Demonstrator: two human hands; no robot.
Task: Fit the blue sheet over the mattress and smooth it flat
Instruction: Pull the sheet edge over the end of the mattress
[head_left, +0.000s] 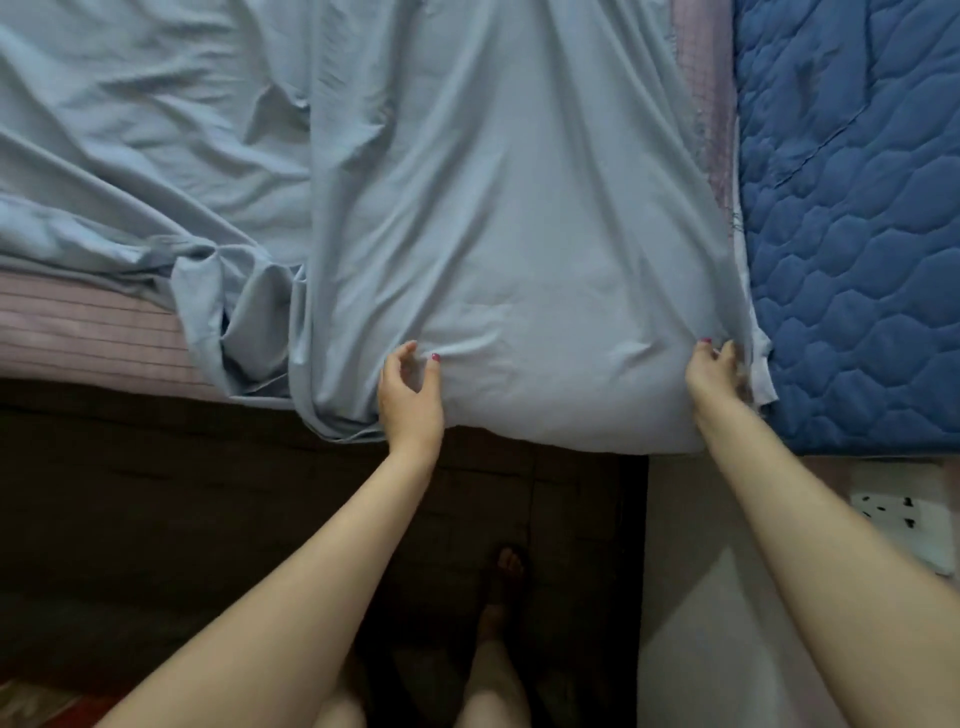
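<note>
The light blue sheet (519, 234) lies wrinkled over the mattress, stretched over its near right corner and bunched in folds at the left. A pink striped strip of mattress (88, 332) shows bare at the near left edge. My left hand (410, 389) pinches a fold of the sheet at the mattress's near edge, fingers curled into the cloth. At the corner my right hand (714, 371) grips the sheet's edge next to the quilt.
A dark blue quilted cover (857, 234) lies along the right side, touching the sheet. The dark bed frame (156, 493) runs below the mattress edge. A white wall socket (909, 519) sits low at right. My bare feet stand on the dark floor (509, 571).
</note>
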